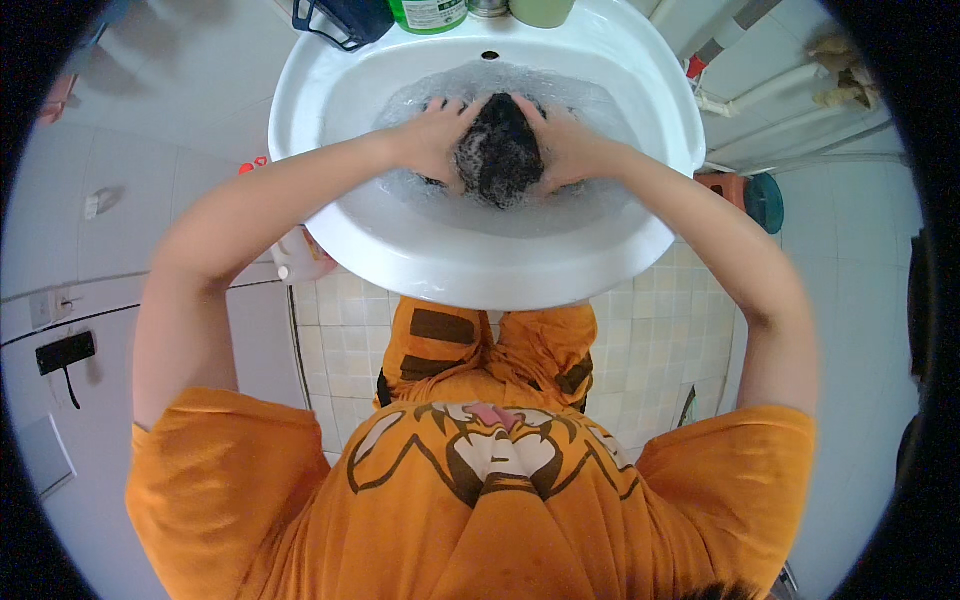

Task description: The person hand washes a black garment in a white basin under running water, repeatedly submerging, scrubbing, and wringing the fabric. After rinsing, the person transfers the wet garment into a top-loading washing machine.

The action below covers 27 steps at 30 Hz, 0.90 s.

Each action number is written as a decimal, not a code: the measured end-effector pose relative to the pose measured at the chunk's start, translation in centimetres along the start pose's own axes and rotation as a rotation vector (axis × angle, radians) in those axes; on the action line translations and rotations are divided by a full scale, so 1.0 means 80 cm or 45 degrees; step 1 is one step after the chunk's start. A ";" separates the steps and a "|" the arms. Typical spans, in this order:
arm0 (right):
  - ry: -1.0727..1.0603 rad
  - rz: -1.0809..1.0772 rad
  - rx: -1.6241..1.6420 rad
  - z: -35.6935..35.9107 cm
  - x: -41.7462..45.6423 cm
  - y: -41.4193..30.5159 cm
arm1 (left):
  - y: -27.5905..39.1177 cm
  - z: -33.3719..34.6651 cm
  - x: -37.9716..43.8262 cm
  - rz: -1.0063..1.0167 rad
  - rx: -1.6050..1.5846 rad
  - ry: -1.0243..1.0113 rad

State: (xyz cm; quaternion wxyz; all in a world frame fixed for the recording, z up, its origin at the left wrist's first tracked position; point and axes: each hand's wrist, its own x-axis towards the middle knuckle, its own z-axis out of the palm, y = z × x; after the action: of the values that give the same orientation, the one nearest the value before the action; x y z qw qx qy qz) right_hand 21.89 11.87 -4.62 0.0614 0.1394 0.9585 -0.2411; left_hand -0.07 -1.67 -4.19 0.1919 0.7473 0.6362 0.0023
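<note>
A wet black cloth item (501, 154), with suds on it, bulges out of the soapy water in a white ceramic washbasin (487, 281). My left hand (437, 141) grips its left side, fingers spread and partly bunching the fabric. On the opposite side my right hand (562, 142) presses against the cloth, its thumb near the top of the bulge. Parts of the cloth show dark beside both hands. The water hides the rest of its shape and some of my fingertips.
Along the basin's back rim stand a dark blue plastic container (349, 21), a green bottle (429, 13) and a pale green cup (541, 9). The overflow hole (490, 55) is below them. A white jug (301, 256) stands lower left; white pipes (772, 90) run at the right.
</note>
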 end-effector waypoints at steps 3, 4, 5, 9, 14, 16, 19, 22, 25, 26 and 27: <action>0.182 0.167 -0.149 0.013 0.021 -0.013 | 0.001 0.016 0.020 -0.021 0.024 0.150; 0.330 0.188 -0.142 0.024 0.026 -0.012 | 0.006 0.024 0.029 -0.107 0.018 0.239; 0.478 0.208 -0.134 0.034 0.031 -0.011 | 0.009 0.030 0.036 -0.193 0.012 0.328; 0.544 0.426 -0.196 0.025 0.051 -0.022 | 0.026 0.015 0.044 -0.382 0.041 0.358; 0.346 0.489 -0.133 0.006 0.061 -0.006 | 0.022 -0.009 0.049 -0.219 0.178 0.252; 0.225 0.351 -0.126 -0.006 0.071 0.010 | 0.002 -0.005 0.063 -0.245 0.291 0.150; 0.099 0.288 -0.118 -0.021 0.073 0.016 | -0.008 -0.003 0.064 -0.196 0.364 0.067; 0.047 0.233 -0.036 -0.028 0.067 0.015 | -0.009 -0.013 0.047 -0.091 0.191 0.077; 0.054 0.131 0.086 -0.042 0.052 0.010 | -0.029 -0.005 0.032 0.119 -0.391 0.160; -0.002 0.136 0.134 -0.055 0.044 0.001 | -0.039 0.002 0.027 0.195 -0.639 0.197; 0.050 0.147 0.087 -0.057 0.032 0.004 | -0.030 -0.008 0.025 -0.012 -0.879 0.096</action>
State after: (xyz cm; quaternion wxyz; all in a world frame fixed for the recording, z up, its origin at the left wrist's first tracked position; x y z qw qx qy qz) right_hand 19.29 14.93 -1.24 0.0518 0.2011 0.9411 -0.2668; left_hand -2.12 0.67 -4.72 0.4098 0.6346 0.6080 0.2442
